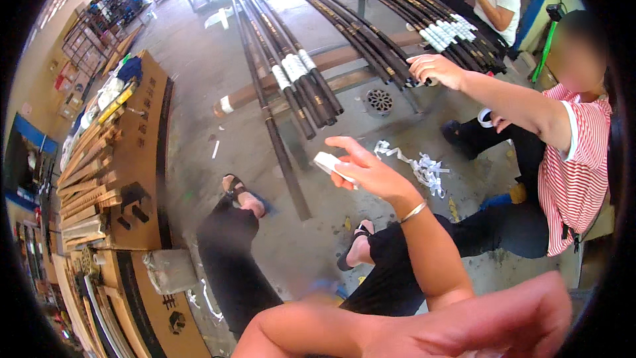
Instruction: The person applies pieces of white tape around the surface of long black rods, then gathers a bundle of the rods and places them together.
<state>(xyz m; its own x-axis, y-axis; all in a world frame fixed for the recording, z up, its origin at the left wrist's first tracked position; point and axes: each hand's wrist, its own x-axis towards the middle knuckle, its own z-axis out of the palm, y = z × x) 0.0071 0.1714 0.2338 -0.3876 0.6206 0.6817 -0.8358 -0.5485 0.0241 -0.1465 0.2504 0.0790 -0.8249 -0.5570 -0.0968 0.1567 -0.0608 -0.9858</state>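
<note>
My right hand (374,174), a bracelet at its wrist, reaches out over the floor. Its fingers close round a small white roll (329,164) that looks like tape seen edge-on. Just beyond it lie several long dark poles (281,152), some with white bands (291,68) near their near ends. One pole reaches closer to me than the others. Very near the camera, my left hand (490,318) crosses over my right forearm from the lower left. It is bent at the wrist; its fingers run off the lower edge, so what they hold, if anything, is hidden.
A co-worker in a striped shirt (576,172) sits at the right, one hand (437,71) at more poles, the other by a white roll (485,117). Crumpled white strips (424,171) lie on the floor. At the left, cardboard boxes (149,152) carry wooden sticks (86,185).
</note>
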